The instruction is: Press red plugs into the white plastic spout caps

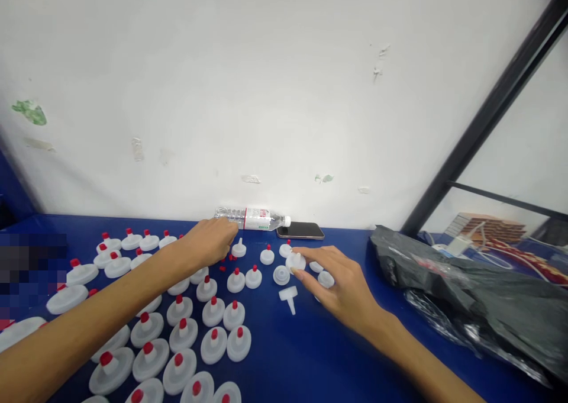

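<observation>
My right hand [339, 279] holds a white plastic nozzle cap [296, 263] between thumb and fingers, its spout pointing up with no red tip visible. Curled over the table, my left hand [215, 242] has its fingertips hidden from view, so what they grip cannot be made out. Small loose red tips [223, 267] lie just below it. Beside that hand stands a nozzle cap without a red tip [239, 249]. Another bare one [289, 296] lies on its side, near an upturned cap [281, 275]. A few more white caps [325, 280] are partly covered by my right hand.
Many red-tipped nozzle caps [182, 335] stand across the left of the blue table [284, 355]. Along the wall lie a clear water bottle [261, 219] and a phone [302, 231]. A black plastic bag [461, 296] rests at the right by a dark post [488, 113].
</observation>
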Action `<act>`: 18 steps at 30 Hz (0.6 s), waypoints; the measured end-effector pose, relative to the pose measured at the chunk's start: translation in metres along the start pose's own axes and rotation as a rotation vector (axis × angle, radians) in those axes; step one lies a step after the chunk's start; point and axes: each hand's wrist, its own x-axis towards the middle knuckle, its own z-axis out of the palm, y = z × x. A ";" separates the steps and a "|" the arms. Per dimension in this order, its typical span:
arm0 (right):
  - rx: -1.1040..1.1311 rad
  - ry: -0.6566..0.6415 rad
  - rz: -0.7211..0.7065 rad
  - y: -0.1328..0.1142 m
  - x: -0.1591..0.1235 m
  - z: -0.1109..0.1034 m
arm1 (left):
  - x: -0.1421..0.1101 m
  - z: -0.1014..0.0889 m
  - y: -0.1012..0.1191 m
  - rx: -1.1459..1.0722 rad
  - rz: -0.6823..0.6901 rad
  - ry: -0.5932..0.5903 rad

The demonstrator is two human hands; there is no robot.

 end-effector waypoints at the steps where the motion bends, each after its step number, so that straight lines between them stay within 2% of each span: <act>1: 0.000 0.002 -0.005 0.000 0.000 0.000 | 0.000 -0.003 0.000 -0.003 -0.009 0.007; 9: 0.015 -0.028 0.018 0.000 0.000 0.002 | 0.000 -0.026 0.001 -0.168 -0.003 0.056; 13: 0.004 -0.052 0.062 -0.001 0.000 0.002 | -0.004 -0.038 0.017 -0.348 0.068 0.085; 18: -0.015 -0.080 0.110 -0.002 0.000 0.001 | -0.014 -0.048 0.045 -0.567 0.212 0.036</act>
